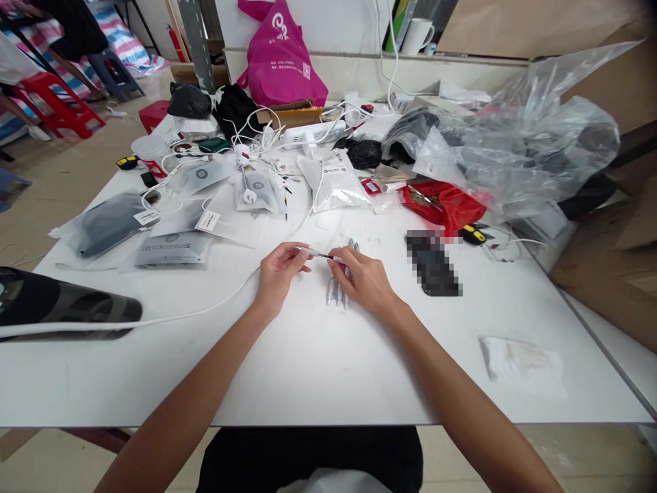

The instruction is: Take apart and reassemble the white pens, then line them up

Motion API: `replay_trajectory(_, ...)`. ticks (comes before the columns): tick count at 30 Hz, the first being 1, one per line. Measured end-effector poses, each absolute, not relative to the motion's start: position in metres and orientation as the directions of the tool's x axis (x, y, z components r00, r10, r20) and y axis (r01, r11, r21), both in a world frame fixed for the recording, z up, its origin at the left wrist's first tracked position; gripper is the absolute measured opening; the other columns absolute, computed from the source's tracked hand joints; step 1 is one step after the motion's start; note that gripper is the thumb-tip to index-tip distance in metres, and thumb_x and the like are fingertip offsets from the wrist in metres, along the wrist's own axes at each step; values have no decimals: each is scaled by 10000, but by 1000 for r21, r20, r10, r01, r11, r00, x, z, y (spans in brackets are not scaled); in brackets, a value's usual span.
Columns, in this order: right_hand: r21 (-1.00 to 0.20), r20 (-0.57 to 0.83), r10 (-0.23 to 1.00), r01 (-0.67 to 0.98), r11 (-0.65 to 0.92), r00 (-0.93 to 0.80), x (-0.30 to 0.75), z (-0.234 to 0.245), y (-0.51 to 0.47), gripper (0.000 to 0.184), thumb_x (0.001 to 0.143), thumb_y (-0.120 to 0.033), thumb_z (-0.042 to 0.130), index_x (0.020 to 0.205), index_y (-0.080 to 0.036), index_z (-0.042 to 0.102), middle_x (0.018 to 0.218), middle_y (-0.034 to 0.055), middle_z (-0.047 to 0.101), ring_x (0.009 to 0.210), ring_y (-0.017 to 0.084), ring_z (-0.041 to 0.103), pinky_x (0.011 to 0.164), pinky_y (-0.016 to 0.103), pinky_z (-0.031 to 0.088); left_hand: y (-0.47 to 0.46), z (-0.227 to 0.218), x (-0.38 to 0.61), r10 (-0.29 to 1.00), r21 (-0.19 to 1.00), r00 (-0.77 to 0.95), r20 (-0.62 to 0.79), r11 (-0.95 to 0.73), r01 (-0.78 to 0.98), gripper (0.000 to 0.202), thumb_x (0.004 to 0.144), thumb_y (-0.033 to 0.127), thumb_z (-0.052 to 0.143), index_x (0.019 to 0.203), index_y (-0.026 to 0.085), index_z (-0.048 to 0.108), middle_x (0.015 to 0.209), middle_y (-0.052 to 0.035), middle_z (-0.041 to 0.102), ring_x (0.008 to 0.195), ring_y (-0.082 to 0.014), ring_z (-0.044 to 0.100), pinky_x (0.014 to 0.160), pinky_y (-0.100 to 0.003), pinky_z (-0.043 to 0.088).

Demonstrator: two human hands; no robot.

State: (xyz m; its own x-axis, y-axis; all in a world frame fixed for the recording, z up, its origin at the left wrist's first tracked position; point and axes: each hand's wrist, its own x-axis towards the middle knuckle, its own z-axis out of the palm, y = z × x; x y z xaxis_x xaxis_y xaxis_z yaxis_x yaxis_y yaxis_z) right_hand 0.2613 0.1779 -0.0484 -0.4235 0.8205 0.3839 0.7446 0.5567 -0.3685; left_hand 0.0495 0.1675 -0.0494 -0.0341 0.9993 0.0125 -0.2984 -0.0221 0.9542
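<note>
Centre frame: the left hand (280, 270) pinches one end of a thin silver rod (319, 255) and the right hand (362, 277) nips the other, so it spans between them, clear of the white table (308, 356). A bundle of silver pieces (336, 293) lies under the right palm, within easy reach.

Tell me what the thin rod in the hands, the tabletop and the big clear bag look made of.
Thin silver-grey rod held between left hand and right hand: likely metal, bright glint. Flat white tabletop: probably laminate, matte, smooth. Large crumpled clear bag: thin plastic film, glossy creases.
</note>
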Motion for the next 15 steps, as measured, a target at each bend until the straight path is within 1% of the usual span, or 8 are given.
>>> replay_trajectory(2, -373, 374, 817, 735, 566, -439, 260, -50, 177, 300, 1134, -437, 452, 1250, -224, 629, 1004, 58, 759, 753, 163, 666, 577, 287, 346, 167, -50, 51, 1000, 962, 13, 15, -11, -272, 309, 840, 431, 894, 1041, 214, 808, 938, -63, 766, 944, -207, 720, 799, -319, 596)
replay_trajectory(3, -370, 371, 815, 734, 569, -445, 260, -51, 177, 303, 1132, -448, 459, 1255, -225, 625, 1014, 58, 761, 759, 164, 670, 575, 287, 344, 166, -50, 51, 999, 966, 35, 16, -7, -258, 295, 839, 421, 895, 1039, 217, 818, 938, -60, 767, 919, -201, 714, 803, -322, 595)
replay_trajectory(7, -338, 353, 806, 738, 583, -475, 261, -54, 177, 298, 1147, -414, 416, 1261, -227, 618, 1055, 68, 769, 766, 170, 668, 568, 290, 318, 164, -48, 52, 999, 976, 48, 22, -11, -218, 242, 843, 401, 888, 1009, 233, 840, 1092, -67, 792, 868, -184, 698, 812, -334, 591)
replay_trajectory(8, -335, 350, 807, 741, 582, -476, 261, -55, 178, 302, 1148, -415, 411, 1271, -227, 614, 1057, 71, 772, 771, 174, 669, 571, 289, 316, 164, -48, 52, 999, 977, 46, 23, -12, -214, 237, 842, 398, 888, 1008, 235, 843, 1103, -68, 795, 855, -182, 696, 817, -337, 589)
replay_trajectory(10, -339, 343, 815, 747, 572, -468, 262, -56, 178, 316, 1148, -437, 414, 1280, -222, 604, 1039, 73, 777, 763, 180, 666, 575, 287, 313, 164, -48, 51, 999, 979, 48, 20, -10, -204, 240, 843, 392, 887, 1022, 238, 849, 1060, -64, 803, 821, -178, 691, 827, -342, 583)
replay_trajectory(13, -334, 336, 821, 757, 562, -461, 262, -56, 179, 350, 1149, -478, 394, 1198, -209, 612, 975, 70, 766, 706, 177, 625, 565, 291, 287, 164, -49, 50, 999, 982, 48, 19, -9, -189, 254, 846, 396, 886, 1046, 243, 853, 978, -51, 800, 787, -174, 684, 835, -350, 577)
replay_trajectory(15, -321, 332, 816, 757, 569, -473, 262, -54, 178, 386, 1157, -485, 355, 1128, -209, 624, 962, 69, 746, 690, 169, 591, 558, 297, 272, 165, -50, 49, 999, 982, 33, 18, -11, -186, 251, 835, 397, 894, 1031, 245, 856, 957, -46, 799, 776, -174, 679, 829, -354, 578)
